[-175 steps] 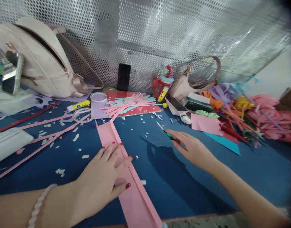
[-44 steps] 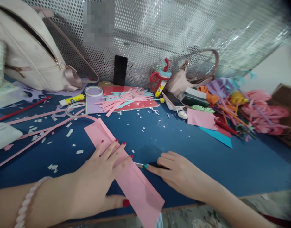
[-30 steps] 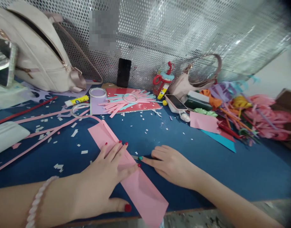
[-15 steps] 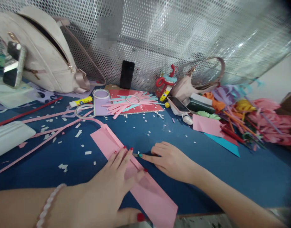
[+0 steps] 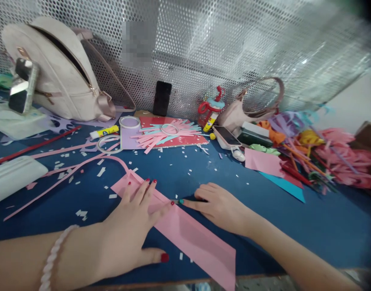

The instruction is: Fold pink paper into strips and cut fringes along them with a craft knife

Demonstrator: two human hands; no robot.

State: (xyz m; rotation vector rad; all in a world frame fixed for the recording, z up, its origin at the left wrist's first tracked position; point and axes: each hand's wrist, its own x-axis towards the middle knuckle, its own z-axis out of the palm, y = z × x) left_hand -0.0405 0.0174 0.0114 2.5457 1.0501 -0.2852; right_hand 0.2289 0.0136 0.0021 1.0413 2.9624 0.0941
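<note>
**Hands on the pink strip, cutter tucked under the right one**

Head view, the only one here: the left hand (image 5: 133,230) is laid flat with fingers spread, pressed down on the folded pink paper strip (image 5: 185,234). The right hand (image 5: 218,206) is curled loosely just to the right of the strip, closed over a small cutter (image 5: 179,201); only its teal end and a bit of metal tip can be seen, right at the strip's folded edge. How firmly it's gripped can't be told.

The strip is lying diagonally on the blue table (image 5: 294,218), near the front edge. A long fold looks to be already made along it, and a thin pink ribbon (image 5: 82,167) can be seen curling away from the strip's far end, so some trimming seems done. Most of the strip appears uncut.

Behind the strip, a pile of cut pink and teal slivers (image 5: 164,135) is sat on a red sheet. A glue stick (image 5: 105,131) and tape rolls (image 5: 109,143) are found to the strip's far left, a phone (image 5: 226,136) to its far right.
</note>
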